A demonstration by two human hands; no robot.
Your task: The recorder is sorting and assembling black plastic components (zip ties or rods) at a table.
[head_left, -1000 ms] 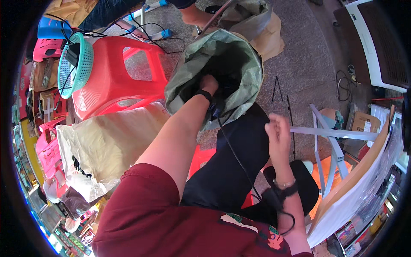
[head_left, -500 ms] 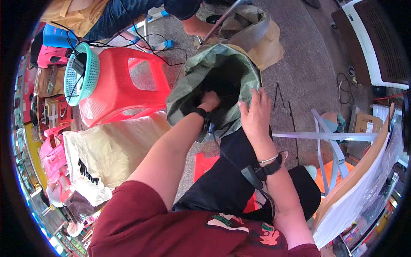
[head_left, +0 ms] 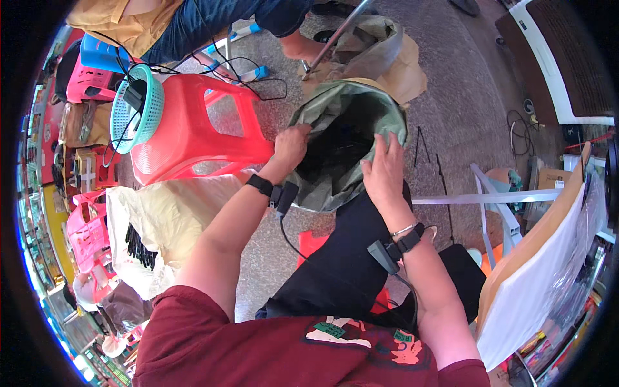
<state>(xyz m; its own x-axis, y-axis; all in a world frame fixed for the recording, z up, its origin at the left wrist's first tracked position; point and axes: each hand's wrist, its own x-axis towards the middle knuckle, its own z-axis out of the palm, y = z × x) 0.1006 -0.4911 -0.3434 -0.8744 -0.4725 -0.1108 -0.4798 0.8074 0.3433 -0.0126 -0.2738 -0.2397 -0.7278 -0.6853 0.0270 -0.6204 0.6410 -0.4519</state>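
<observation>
Between my knees and the far stool stands a green woven sack (head_left: 335, 200), its mouth wide and facing up. Several thin dark pieces (head_left: 345, 142) lie in its shadowed inside, too dim to name. My left hand (head_left: 291, 149) grips the left rim of the sack, with fingers curled over the edge. On the right rim, my right hand (head_left: 385, 173) holds the material between thumb and fingers. Each wrist wears a black strap with a small cabled device.
To the left stands a red plastic stool (head_left: 200, 129) bearing a turquoise basket (head_left: 155, 106) with cables. A cream sack (head_left: 193, 206) with black sticks showing lies nearer. Another person's leg (head_left: 222, 26) is at the far side. A metal frame (head_left: 477, 197) and wrapped board (head_left: 522, 303) stand right.
My left hand has come up out of the sack and now grips its left rim. The sack's mouth has shifted slightly right, while my right hand stays on its right rim.
</observation>
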